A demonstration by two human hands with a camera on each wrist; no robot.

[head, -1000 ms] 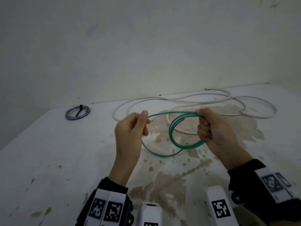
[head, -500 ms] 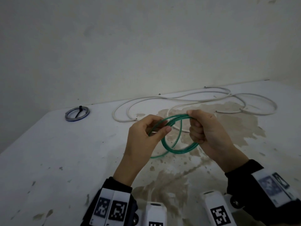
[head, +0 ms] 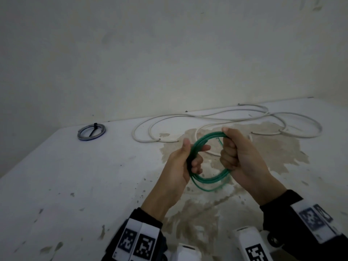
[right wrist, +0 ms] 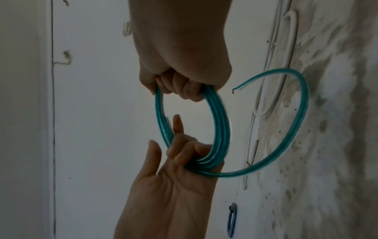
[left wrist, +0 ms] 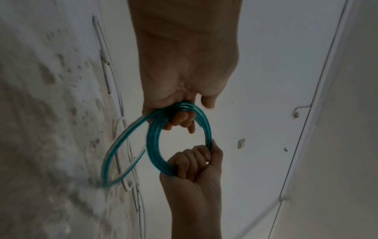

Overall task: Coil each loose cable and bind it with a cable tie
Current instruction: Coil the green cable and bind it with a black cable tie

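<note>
At frame centre, both hands' fingers curl around the green cable [head: 207, 180] coil; it looks light and springy, so pinch all turns together.

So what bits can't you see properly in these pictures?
- Head view: where the green cable passes through the right hand, the curled fingers hide it.
- Head view: the blue coil far left is too small to show how its black tie is fastened.
- Left wrist view: the cable's outer loop is blurred.
- Right wrist view: the blue coil is cut off by the bottom edge.
- No spare cable tie shows in any view.
</note>
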